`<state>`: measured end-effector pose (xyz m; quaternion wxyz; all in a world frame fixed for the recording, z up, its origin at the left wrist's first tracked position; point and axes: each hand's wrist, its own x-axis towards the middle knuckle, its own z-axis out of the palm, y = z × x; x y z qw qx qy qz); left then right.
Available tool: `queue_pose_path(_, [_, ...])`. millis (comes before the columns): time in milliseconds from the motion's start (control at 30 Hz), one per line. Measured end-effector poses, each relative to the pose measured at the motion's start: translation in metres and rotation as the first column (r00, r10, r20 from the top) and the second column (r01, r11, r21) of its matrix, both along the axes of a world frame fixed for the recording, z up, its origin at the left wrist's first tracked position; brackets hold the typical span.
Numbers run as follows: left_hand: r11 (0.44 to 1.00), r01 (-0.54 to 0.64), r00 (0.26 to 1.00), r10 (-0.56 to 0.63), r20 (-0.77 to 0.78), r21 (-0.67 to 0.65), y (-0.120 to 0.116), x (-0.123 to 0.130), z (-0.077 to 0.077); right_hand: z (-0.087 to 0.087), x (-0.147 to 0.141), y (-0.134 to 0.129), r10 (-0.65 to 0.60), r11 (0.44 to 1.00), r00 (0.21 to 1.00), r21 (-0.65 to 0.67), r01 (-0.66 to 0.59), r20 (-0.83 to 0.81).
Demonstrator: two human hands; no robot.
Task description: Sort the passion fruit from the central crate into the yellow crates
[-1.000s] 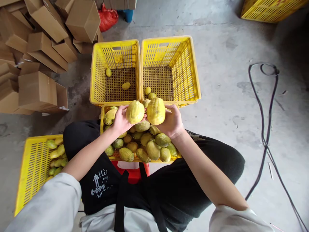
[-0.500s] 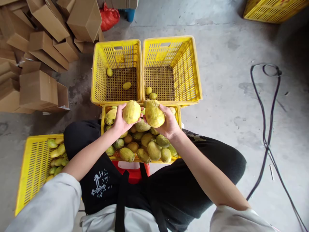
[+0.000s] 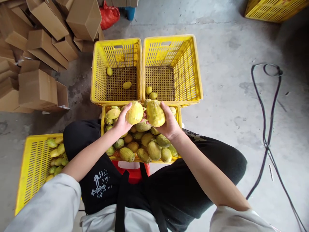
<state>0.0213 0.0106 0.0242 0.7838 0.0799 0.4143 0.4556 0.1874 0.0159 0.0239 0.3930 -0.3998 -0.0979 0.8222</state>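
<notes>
My left hand [image 3: 122, 121] is closed around a yellow papaya [image 3: 135, 113], thumb along its upper left side. In my right hand [image 3: 170, 123] is a second papaya [image 3: 155, 114], yellow with greenish patches and a knobbly skin. The two fruits are held side by side, a small gap between them, above a yellow crate [image 3: 179, 125] between my knees. That crate is heaped with green and yellow papayas [image 3: 154, 150]. My fingers beneath the fruits are partly hidden.
Beyond the heaped crate stand a left yellow crate [image 3: 92, 77] and a right yellow crate [image 3: 197, 74], each with two fruits inside. Another crate [image 3: 31, 167] of papayas is by my left knee. Cardboard boxes [image 3: 38, 87] pile up at left; a black cable [image 3: 267, 141] lies at right.
My left hand has shifted slightly right with its papaya and turned it a little. The right hand's papaya has moved only slightly.
</notes>
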Motion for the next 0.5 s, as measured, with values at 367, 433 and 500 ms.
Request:
queue_pose_path(367, [0.999, -0.014, 0.997, 0.017, 0.071, -0.045, 0.0013, -0.0043, -0.0001, 0.0004, 0.0057, 0.0022, -0.024, 0.999, 0.999, 0.028, 0.025, -0.048])
queue_pose_path(433, [0.999, 0.011, 0.997, -0.008, 0.077, -0.045, 0.0010, -0.0044, -0.0003, 0.0007, 0.0048, 0.0026, -0.030, 1.000, 0.998, 0.007, 0.031, -0.049])
queue_pose_path(500, [0.999, 0.031, 0.996, -0.028, 0.085, -0.039, 0.0007, -0.0047, -0.0007, 0.0006, 0.0038, 0.0025, -0.039, 0.999, 0.998, -0.017, 0.038, -0.041])
